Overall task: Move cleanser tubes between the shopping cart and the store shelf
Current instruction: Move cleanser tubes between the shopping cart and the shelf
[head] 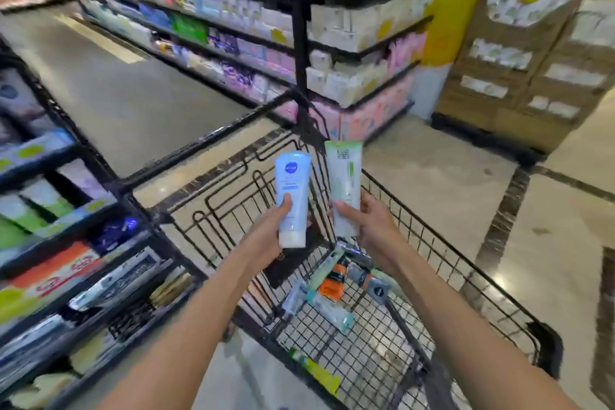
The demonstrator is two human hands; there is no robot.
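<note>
While both arms reach out over the black wire shopping cart [442,263], each hand holds one cleanser tube upright above the basket. The left hand [266,236] grips a pale blue tube [293,200] near its lower end, thumb across the front and white cap pointing down, a round dark blue logo showing near the top. The right hand [369,226] grips a white tube with green trim [344,186] around its lower half, fingers wrapped at the side, its crimped end up. The two tubes stand side by side, close but apart. Below them, on the cart's mesh floor, lies a loose pile of other tubes [332,286], among them an orange one and a teal-capped one. To the left stands a dark store shelf [66,243] stocked with blurred products, and more shelving lines the aisle ahead.
</note>
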